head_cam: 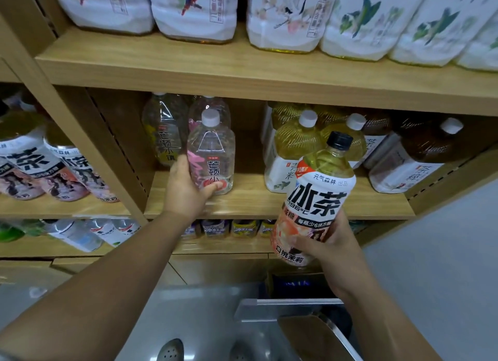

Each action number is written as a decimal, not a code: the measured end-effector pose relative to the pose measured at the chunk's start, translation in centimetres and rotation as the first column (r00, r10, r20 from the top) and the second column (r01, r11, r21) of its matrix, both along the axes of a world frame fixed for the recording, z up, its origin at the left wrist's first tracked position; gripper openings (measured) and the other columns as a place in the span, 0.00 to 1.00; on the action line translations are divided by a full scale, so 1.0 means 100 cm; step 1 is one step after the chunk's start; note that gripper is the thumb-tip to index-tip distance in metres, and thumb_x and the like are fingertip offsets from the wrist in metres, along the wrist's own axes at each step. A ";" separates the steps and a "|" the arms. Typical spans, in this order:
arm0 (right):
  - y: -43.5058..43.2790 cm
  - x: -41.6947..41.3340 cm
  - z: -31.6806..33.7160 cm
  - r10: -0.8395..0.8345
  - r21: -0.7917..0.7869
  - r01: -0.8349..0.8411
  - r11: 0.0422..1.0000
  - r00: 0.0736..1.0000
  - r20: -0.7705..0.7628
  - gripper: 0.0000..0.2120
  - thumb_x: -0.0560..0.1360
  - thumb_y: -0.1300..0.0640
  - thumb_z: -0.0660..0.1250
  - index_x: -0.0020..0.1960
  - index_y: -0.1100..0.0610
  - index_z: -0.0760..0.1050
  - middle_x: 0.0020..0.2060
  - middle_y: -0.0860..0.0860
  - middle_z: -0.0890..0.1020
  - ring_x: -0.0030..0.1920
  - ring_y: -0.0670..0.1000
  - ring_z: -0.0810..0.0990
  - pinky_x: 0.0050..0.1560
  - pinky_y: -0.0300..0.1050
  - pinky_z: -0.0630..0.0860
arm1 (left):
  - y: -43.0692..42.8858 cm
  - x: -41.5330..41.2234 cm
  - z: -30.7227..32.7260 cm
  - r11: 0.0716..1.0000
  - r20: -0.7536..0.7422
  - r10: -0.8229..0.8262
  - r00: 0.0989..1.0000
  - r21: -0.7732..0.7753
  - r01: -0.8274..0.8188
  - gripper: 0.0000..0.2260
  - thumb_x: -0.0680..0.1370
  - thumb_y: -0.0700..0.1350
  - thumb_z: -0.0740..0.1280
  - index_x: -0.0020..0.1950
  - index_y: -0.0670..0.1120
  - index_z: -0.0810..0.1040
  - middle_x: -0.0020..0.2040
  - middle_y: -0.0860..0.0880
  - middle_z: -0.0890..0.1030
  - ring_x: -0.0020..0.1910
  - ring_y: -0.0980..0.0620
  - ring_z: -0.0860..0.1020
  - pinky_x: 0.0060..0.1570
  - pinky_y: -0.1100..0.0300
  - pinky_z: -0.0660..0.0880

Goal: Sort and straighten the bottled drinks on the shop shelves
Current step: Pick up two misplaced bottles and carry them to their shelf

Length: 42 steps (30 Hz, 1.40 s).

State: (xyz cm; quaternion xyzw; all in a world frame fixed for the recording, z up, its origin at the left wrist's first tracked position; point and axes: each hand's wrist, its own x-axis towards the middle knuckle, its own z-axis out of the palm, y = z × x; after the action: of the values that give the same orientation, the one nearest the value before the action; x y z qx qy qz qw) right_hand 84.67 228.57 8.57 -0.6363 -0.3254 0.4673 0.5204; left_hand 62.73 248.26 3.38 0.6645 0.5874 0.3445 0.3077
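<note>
both hands busy, one bottle each, at the middle shelf.

my left hand (pixel 186 191) is wrapped round the base of a clear pink-label bottle (pixel 211 156) with a white cap, standing upright on the middle shelf (pixel 269 201) near its front edge; two more clear bottles (pixel 164 134) stand just behind it. my right hand (pixel 326 239) is closed on the lower half of an iced tea bottle (pixel 318 199), black cap, yellow liquid, peach label, held in the air in front of the shelf and tilted a bit right. yellow tea bottles (pixel 293 150) and a dark tea bottle (pixel 420 156) sit on the shelf's right side. big bird-print bottles (pixel 285 18) fill the top shelf.
</note>
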 end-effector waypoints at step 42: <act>0.101 -0.465 0.011 0.684 -0.031 -0.687 0.726 0.715 0.143 0.40 0.66 0.70 0.80 0.70 0.46 0.69 0.58 0.47 0.86 0.59 0.48 0.85 0.57 0.48 0.83 | -0.102 -0.431 0.072 0.979 0.586 0.083 0.806 -0.201 0.045 0.32 0.65 0.33 0.81 0.65 0.51 0.77 0.57 0.50 0.85 0.59 0.50 0.82 0.59 0.50 0.81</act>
State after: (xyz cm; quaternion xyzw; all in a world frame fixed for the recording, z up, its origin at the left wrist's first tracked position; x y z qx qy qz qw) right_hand 38.13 238.66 9.67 -0.4964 -0.5803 0.5753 0.2930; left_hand 19.64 238.09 10.63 0.4828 0.5013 0.4749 0.5386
